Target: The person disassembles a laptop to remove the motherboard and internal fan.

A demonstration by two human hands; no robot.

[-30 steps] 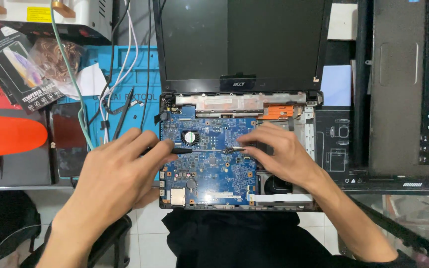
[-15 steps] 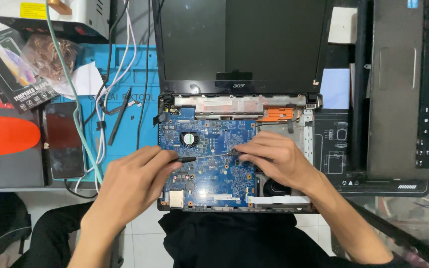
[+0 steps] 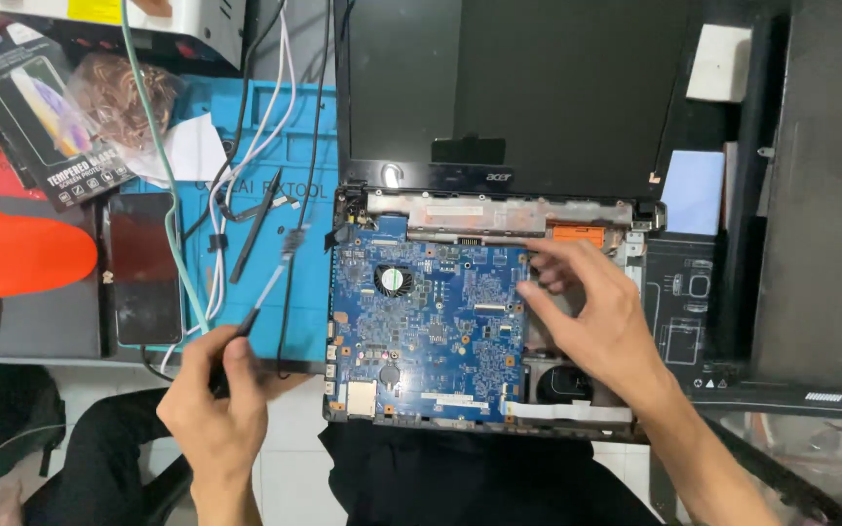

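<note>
A: Figure, head view. The left hand (image 3: 214, 409) has its fingers (image 3: 237, 353) clenched on a thin screwdriver (image 3: 263, 292); the blurred tip points up over the blue work mat (image 3: 294, 146), just left of the laptop base (image 3: 577, 414).

B: And the other?

A: The right hand (image 3: 604, 317) lies over the right side of the base, fingertips (image 3: 530, 289) bent at the edge of the blue motherboard (image 3: 429, 326). Whether they pinch the board edge, or only press it, I cannot tell.

B: Surroundings?

A: 1 small fan (image 3: 393, 281) sits on the board. The dark screen (image 3: 509, 88) lies flat behind it. Left of the mat rests 1 phone (image 3: 143, 268), then an orange cone (image 3: 17, 248). A black spudger (image 3: 253, 229) and white cables (image 3: 231, 185) lie on the mat.

B: Risks?

A: In my judgement, 2. The tip, swung back carelessly, could score the board. Prying the edge with a ribbon attached could tear it.
</note>
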